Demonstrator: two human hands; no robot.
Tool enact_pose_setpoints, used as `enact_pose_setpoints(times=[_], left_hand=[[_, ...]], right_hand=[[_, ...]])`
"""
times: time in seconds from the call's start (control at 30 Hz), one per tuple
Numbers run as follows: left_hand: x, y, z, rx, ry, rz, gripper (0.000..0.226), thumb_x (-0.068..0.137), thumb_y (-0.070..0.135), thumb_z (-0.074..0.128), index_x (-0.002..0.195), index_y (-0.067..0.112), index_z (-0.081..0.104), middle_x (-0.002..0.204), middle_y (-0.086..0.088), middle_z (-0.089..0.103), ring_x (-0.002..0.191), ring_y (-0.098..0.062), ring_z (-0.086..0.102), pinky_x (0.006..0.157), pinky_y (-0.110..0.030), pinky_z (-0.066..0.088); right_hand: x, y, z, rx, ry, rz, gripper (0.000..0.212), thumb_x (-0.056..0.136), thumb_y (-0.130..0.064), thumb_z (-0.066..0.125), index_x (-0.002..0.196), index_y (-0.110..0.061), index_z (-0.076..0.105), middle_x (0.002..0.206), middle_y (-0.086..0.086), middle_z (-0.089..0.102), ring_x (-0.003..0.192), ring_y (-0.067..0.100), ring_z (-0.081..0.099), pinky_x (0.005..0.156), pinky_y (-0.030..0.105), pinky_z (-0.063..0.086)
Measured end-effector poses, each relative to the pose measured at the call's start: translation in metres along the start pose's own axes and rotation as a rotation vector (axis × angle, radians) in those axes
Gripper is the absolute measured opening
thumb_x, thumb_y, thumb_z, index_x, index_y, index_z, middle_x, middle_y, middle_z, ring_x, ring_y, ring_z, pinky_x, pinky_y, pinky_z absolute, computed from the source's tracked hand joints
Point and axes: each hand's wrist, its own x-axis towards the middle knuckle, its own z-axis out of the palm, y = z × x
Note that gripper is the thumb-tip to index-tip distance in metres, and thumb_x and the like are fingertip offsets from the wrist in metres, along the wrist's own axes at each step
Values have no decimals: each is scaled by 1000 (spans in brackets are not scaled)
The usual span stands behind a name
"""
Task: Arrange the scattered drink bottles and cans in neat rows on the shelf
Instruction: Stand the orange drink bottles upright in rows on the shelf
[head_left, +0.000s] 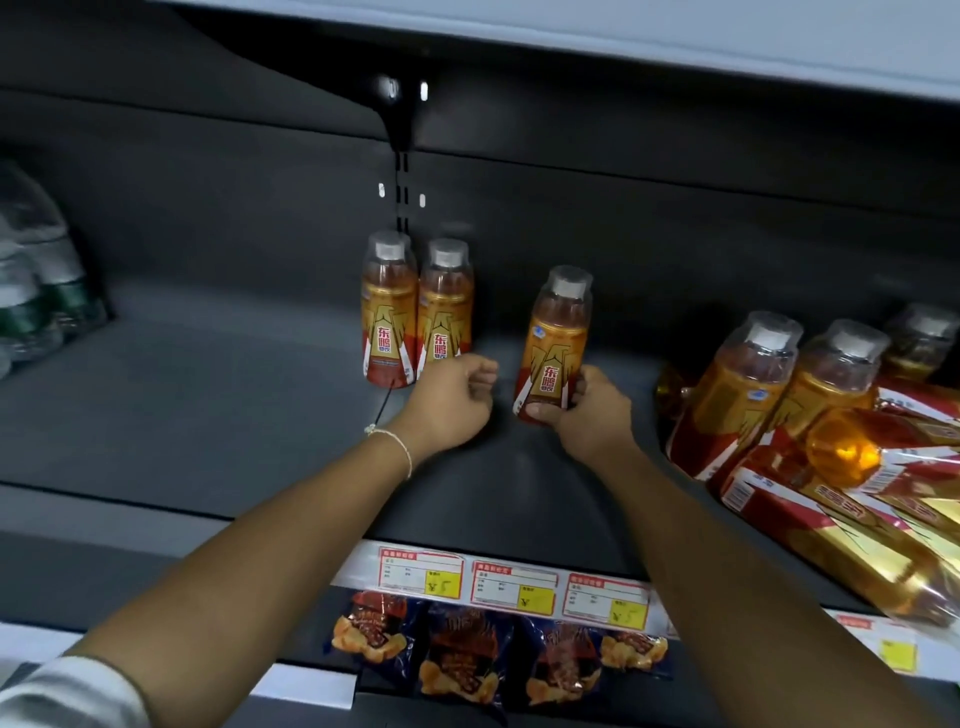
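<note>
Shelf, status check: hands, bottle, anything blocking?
Right hand grips bottle upright, by its base. Left hand loosely curled, holding nothing, beside two standing bottles. Nothing between them; pile of bottles off right.

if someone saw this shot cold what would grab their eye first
Most striking is the orange drink bottle at the centre of the dark shelf, gripped near its base by the right hand. Just left, the left hand hovers with loosely curled fingers in front of two matching bottles standing side by side. At far right, a jumble of the same bottles lies tilted and fallen.
</note>
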Motion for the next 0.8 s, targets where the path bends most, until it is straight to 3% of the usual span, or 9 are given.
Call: enact_pose_setpoints(times=[0.17, 0.33, 0.47, 0.63, 0.8], left_hand=[[-14, -11, -9, 101, 46, 95, 38, 81, -6, 54, 116, 2, 64, 110, -10, 68, 102, -20, 64, 93, -26, 49], [-26, -23, 1, 288, 53, 203, 38, 78, 2, 56, 114, 6, 65, 110, -12, 67, 99, -27, 63, 86, -36, 53], [-24, -25, 3, 382, 35, 210, 45, 78, 6, 55, 123, 4, 59, 124, -13, 61, 110, -29, 59, 94, -34, 49], [-24, -29, 3, 501, -81, 179, 63, 83, 13, 50, 144, 7, 37, 150, -11, 37, 135, -26, 38, 109, -36, 37], [-23, -29, 7, 533, -143, 176, 74, 84, 14, 51, 150, 7, 18, 157, -11, 22, 141, -26, 27, 111, -31, 28]], right_hand=[[8, -9, 14, 39, -30, -4, 58, 68, -23, 91, 117, -20, 59, 116, -2, 71, 98, 11, 66, 91, 26, 49], [13, -19, 31, 40, -34, -14, 55, 71, -21, 89, 116, -18, 58, 115, 0, 70, 105, 17, 67, 95, 30, 51], [14, -24, 42, 121, -47, -17, 56, 74, -16, 87, 121, -15, 57, 116, 3, 71, 105, 18, 68, 99, 37, 52], [12, -20, 50, 161, -56, -33, 53, 79, -11, 82, 126, -17, 58, 117, -1, 69, 107, 15, 66, 102, 37, 50], [11, -18, 53, 143, -16, -59, 52, 79, -10, 81, 126, -16, 59, 116, 1, 70, 107, 18, 67, 102, 42, 51]])
